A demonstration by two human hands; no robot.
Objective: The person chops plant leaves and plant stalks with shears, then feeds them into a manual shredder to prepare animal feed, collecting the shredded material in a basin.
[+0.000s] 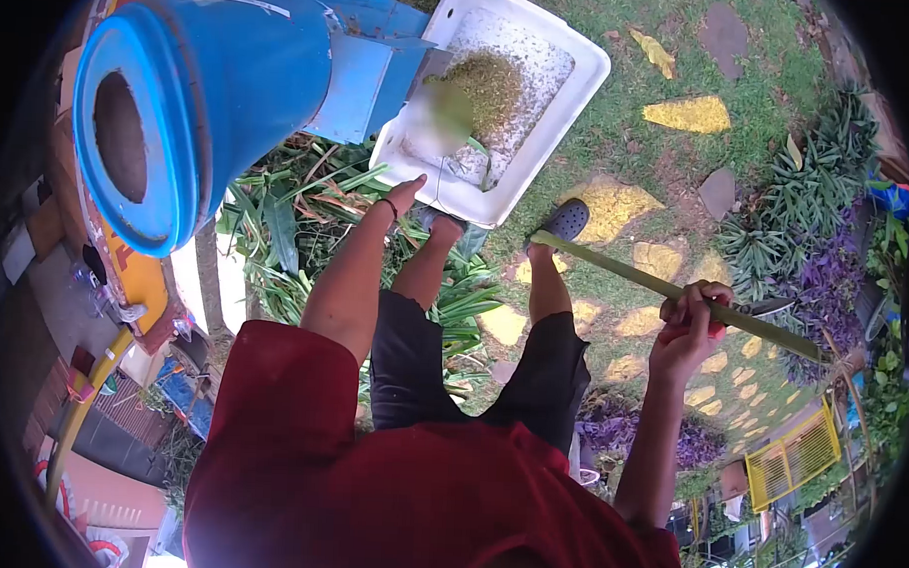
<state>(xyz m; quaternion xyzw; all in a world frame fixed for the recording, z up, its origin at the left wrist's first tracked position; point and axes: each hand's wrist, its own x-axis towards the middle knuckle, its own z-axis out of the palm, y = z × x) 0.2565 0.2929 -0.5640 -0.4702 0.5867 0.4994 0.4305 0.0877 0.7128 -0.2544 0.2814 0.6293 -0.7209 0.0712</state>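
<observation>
My right hand [691, 320] is closed around a long green stalk [615, 272], which slants across the path. In the same grip is a red-handled knife [769, 306], its grey blade pointing right. My left hand [408, 194] reaches forward, fingers stretched out, at the near edge of a white tub [565, 118]. Chopped green plant matter [486, 90] lies in the tub, with a blurred patch over part of it. A blue drum-shaped machine [251, 87] has its chute [356, 88] over the tub's left side.
Cut long leaves [277, 213] are heaped below the machine and around my left foot. My right foot wears a grey clog [565, 220] beside yellow-painted stepping stones [617, 205] in the grass. Purple plants [835, 282] and a yellow metal rack [794, 456] stand at right.
</observation>
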